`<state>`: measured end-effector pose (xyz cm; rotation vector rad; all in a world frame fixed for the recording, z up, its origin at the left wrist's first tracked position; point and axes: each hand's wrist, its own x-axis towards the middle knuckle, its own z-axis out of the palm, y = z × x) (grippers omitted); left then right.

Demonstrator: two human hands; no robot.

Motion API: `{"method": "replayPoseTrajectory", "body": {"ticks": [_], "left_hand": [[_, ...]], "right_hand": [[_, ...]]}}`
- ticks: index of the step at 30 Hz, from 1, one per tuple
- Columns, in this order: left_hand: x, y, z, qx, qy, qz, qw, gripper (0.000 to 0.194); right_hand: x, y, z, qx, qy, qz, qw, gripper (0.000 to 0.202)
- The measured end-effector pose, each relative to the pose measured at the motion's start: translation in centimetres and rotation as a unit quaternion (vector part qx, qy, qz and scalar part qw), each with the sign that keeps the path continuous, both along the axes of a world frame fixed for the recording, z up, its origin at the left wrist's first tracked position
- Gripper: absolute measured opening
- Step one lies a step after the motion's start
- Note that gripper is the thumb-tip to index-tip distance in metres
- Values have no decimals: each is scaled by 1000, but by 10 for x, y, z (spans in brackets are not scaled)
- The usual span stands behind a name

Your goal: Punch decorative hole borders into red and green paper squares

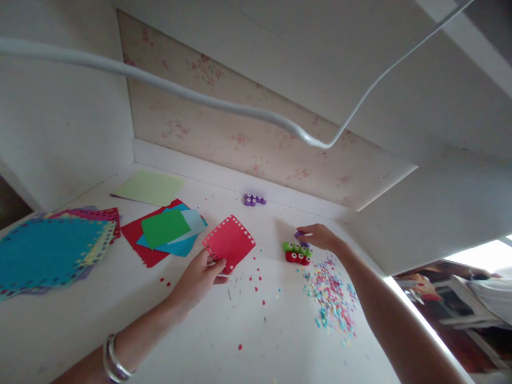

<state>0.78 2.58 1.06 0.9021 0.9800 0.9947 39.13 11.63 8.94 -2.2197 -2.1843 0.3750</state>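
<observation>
Between the thumb and fingers of my left hand (202, 277) is a square of red paper (230, 242), with small shapes punched out along three of its edges. My right hand (318, 236) is closed on a small purple craft punch (298, 234), partly hidden by the fingers. Just in front of that hand stand rows of green craft punches (288, 247) and red craft punches (294, 257) with white round tops. Farther back, near the wall, more purple craft punches (254, 200) sit in a group.
Punched blue sheets (52, 250) lie stacked at the left. Green paper (165, 228) tops a smaller pile beside them, with pale green paper (148, 186) behind. Colourful confetti (330, 293) spreads at the right. A white cable (224, 104) hangs across the view.
</observation>
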Motion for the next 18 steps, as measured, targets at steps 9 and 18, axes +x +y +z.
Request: {"method": "replayPoseTrajectory", "body": {"ticks": [9, 18], "left_hand": [[0, 1, 7, -20, 16, -3, 1000, 45], [-1, -2, 12, -23, -21, 21, 999, 44]], "right_hand": [[-3, 14, -1, -84, -10, 64, 994, 26], [-45, 55, 4, 4, -51, 49, 998, 30]]}}
